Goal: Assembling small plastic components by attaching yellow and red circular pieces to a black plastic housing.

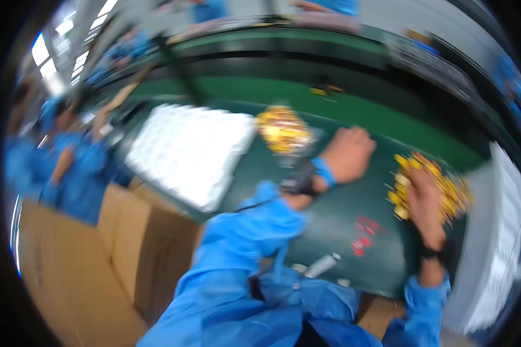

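Observation:
My left hand, with a blue band and a dark device at its wrist, is over the green worktop. Its fingers look curled in; whatever they hold, if anything, is hidden. To its left is a clear bag of yellow and brown small parts. My right hand, wearing a dark wristband, reaches into a loose heap of small yellow parts. Its fingers are bent around some of them, though blur hides the tips.
A white moulded tray lies at the left, and white stacked trays stand at the right edge. Cardboard boxes are at the lower left. A small bottle lies near the front edge. Co-workers in blue are at the left and far side.

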`<state>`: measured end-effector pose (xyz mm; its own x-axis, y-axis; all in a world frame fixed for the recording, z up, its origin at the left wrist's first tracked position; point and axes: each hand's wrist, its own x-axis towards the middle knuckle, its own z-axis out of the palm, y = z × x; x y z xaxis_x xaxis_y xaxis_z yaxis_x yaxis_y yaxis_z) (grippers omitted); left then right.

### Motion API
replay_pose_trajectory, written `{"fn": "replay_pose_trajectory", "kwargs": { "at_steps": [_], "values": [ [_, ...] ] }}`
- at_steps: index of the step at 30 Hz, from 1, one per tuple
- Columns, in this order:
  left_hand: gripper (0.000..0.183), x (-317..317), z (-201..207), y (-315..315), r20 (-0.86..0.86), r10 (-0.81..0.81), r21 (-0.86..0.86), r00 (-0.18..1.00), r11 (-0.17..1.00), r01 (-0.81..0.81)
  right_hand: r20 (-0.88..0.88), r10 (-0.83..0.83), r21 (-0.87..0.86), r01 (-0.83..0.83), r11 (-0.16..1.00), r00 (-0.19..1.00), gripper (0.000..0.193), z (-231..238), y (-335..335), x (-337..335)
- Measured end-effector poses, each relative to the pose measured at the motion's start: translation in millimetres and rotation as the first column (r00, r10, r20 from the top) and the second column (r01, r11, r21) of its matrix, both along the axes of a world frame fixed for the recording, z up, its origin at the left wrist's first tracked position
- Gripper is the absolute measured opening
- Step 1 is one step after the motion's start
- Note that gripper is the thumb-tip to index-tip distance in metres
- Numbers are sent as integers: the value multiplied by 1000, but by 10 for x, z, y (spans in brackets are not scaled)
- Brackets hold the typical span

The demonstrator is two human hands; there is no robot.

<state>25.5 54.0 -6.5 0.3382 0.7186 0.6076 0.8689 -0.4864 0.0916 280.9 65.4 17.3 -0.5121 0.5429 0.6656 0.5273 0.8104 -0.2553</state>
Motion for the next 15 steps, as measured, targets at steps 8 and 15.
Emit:
{"fn": "replay_pose_trajectory", "kwargs": {
  "at_steps": [8,15],
  "values": [
    [38,-244,-126,10,37,-1,-203,999,979,8,-225,-97,185,140,973,970,19,172,-15,-26],
    [36,-220,-177,1,29,13,-223,999,975,-6,-329,-415,317,513,798,848,28,692,-930,641]
  ]
}}
